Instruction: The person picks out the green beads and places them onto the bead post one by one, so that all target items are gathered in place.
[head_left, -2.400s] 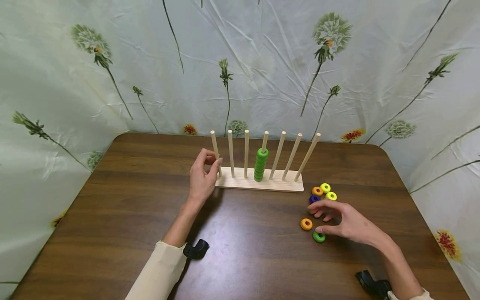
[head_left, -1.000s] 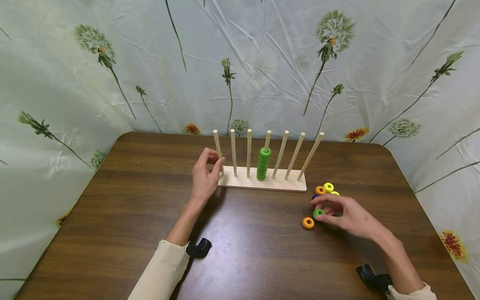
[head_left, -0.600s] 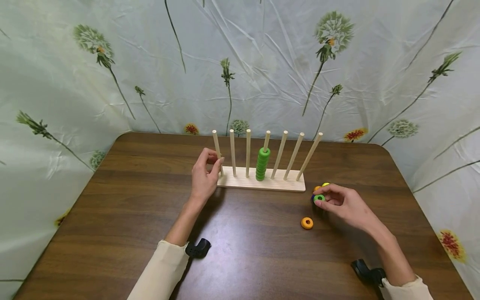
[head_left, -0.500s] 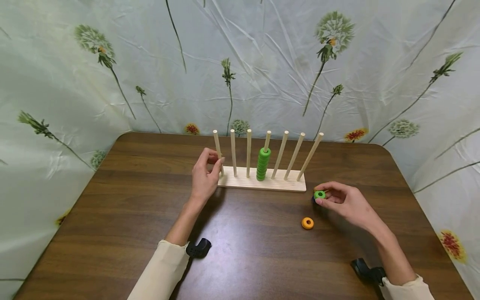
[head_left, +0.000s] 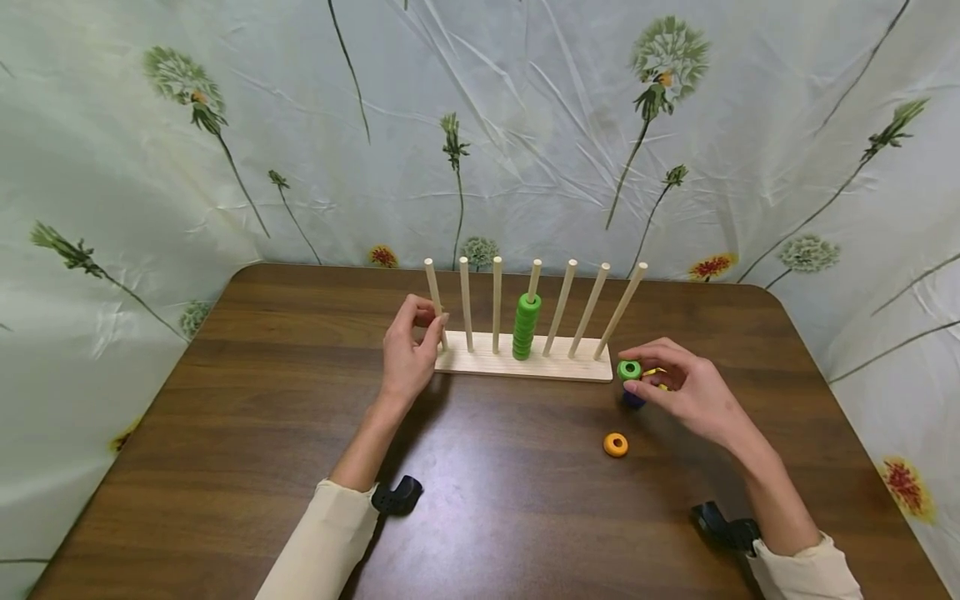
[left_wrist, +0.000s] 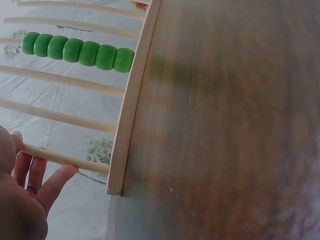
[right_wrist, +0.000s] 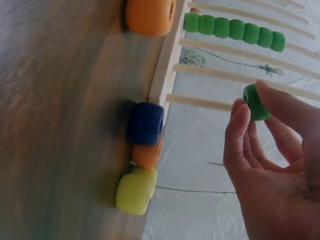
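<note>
A pale wooden rack (head_left: 480,365) with several upright pegs stands on the table. Its middle peg carries a stack of green beads (head_left: 526,327), also plain in the left wrist view as green beads (left_wrist: 89,53). My left hand (head_left: 409,350) pinches the leftmost peg (left_wrist: 85,163) between thumb and fingers. Right of the rack, my right hand (head_left: 693,396) holds a single green bead (right_wrist: 256,102) between thumb and fingertips, raised off the table. Below that hand lies a dark blue bead (right_wrist: 146,123), with an orange bead (right_wrist: 147,153) and yellow beads (right_wrist: 134,192) close by, partly hidden in the head view.
A lone orange bead (head_left: 616,445) lies on the brown table (head_left: 510,517), nearer than the others. Behind the table's far edge hangs a pale sheet (head_left: 360,167) printed with flowers. Each wrist wears a black strap-like piece (head_left: 397,497).
My right hand has picked the green bead off the table and carried it up and slightly left, over the other loose beads toward the rack. My left hand has stayed at the peg.
</note>
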